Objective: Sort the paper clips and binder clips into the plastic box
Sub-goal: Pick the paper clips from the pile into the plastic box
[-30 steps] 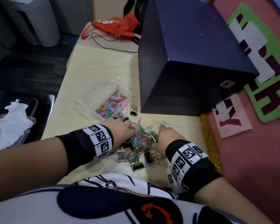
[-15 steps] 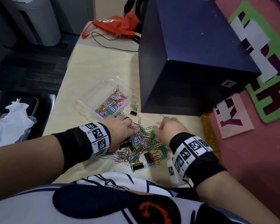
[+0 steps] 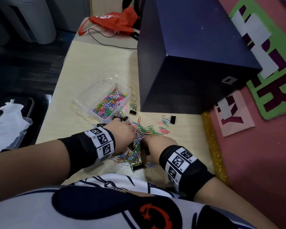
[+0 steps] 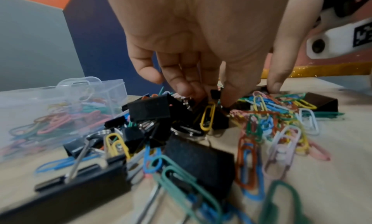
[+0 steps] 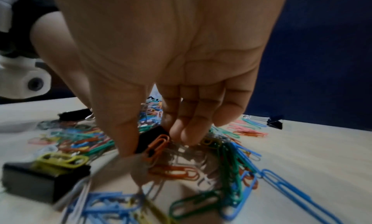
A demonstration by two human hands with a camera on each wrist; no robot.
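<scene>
Hands both down in pile point(image 3: 139, 142), just near side of box point(image 3: 111, 103). Left hand point(image 3: 122, 136) pinches small binder clip point(image 4: 215, 94); right hand point(image 3: 157, 146) pinches orange paper clips point(image 5: 158, 145). Box lies ahead-left of pile, long axis slanting away; left hand nearer.

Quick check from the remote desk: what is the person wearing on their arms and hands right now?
Both forearms are bare. The left hand and right hand wear no gloves. Each wrist carries a black wrap ringed by a white band of square black-and-white coded markers. A white camera housing sits on the right wrist.
</scene>
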